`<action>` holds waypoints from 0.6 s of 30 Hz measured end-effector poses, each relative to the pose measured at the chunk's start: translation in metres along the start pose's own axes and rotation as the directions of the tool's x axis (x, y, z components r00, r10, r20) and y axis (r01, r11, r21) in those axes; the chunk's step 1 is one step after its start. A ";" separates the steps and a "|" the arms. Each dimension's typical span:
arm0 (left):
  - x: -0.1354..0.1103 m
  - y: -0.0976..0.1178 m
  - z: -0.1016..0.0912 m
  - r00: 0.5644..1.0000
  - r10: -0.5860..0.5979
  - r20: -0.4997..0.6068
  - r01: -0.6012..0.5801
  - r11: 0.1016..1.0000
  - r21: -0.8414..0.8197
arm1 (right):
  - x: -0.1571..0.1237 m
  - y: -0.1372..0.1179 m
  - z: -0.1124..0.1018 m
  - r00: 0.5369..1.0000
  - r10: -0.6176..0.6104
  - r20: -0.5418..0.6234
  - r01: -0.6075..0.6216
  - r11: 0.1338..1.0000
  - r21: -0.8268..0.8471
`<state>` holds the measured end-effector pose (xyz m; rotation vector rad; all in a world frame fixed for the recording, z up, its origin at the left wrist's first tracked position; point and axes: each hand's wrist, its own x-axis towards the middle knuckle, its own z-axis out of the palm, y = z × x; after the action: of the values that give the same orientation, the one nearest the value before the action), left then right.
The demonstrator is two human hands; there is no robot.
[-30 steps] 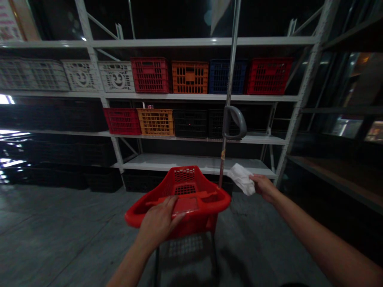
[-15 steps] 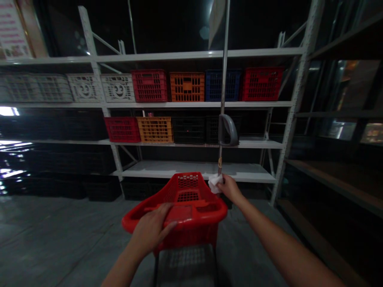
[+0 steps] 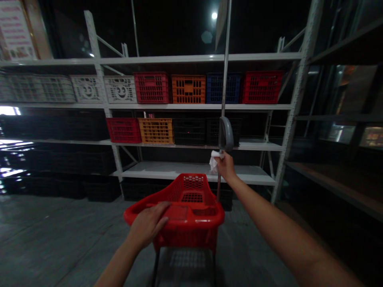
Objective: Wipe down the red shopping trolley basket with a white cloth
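A red plastic basket (image 3: 191,199) sits on a dark wheeled frame in front of me. My left hand (image 3: 148,225) rests flat on its near rim, fingers spread. An upright metal pole (image 3: 224,91) with a grey handle (image 3: 226,133) rises from the basket's right side. My right hand (image 3: 225,165) is closed on a white cloth (image 3: 213,162) and presses it against the pole just below the grey handle.
White metal shelving (image 3: 191,107) spans the background, holding white, red, orange, blue and black crates (image 3: 188,89). Darker shelves (image 3: 338,171) stand at the right. The floor is grey concrete (image 3: 60,239). A poster (image 3: 16,30) hangs at the upper left.
My right hand carried the white cloth from the right of the basket over to the pole, then slid up it towards the grey handle. The left hand stayed on the rim.
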<state>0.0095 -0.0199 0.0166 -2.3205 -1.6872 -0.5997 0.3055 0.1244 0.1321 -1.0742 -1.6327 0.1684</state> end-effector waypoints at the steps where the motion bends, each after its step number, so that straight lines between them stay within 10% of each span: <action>1: 0.001 -0.002 0.000 1.000 -0.003 -0.006 0.003 1.000 0.008 | -0.020 0.008 0.006 0.999 0.038 0.001 -0.038 0.998 -0.043; 7: 0.003 -0.011 0.001 0.999 0.030 -0.021 -0.028 0.996 0.085 | -0.097 0.035 0.022 0.975 0.152 0.163 -0.118 0.972 -0.202; 18: 0.014 -0.026 0.007 0.996 0.088 0.010 -0.089 0.991 0.103 | 0.021 -0.033 -0.017 0.990 -0.113 -0.081 0.118 0.991 0.064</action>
<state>-0.0103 0.0033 0.0150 -2.3116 -1.5691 -0.4778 0.3023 0.1136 0.1732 -0.9210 -1.6037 0.1046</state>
